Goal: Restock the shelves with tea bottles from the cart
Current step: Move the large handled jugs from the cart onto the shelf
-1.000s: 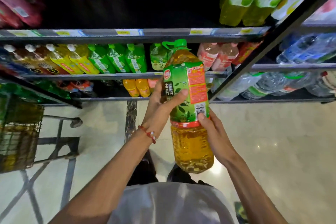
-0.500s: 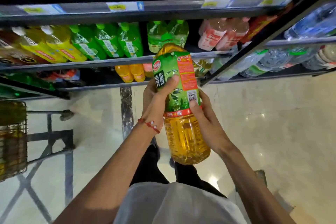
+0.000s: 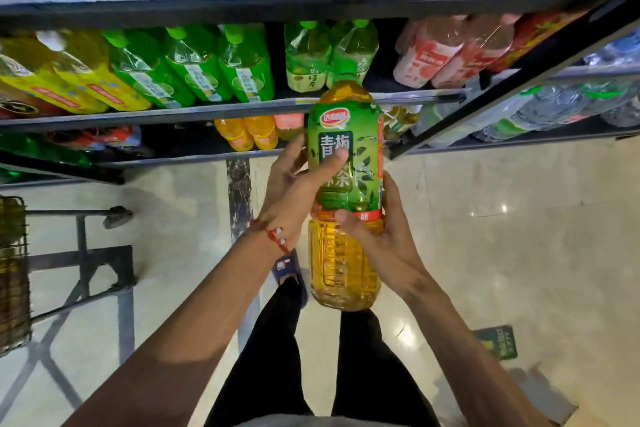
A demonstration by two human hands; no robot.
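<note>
Two hands share one large tea bottle [image 3: 349, 128], full and probably heavy, its label film likely slick; the ribbed lower body looks the surest hold. The left hand [image 3: 294, 194] wraps the label, thumb across the front; the right hand [image 3: 384, 239] grips lower down. The shelf [image 3: 207, 113] lies just beyond both hands.

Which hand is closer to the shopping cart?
Left. The left hand grips the tea bottle on the side facing the cart; the right hand grips the bottle's other side, farther from the cart.
</note>
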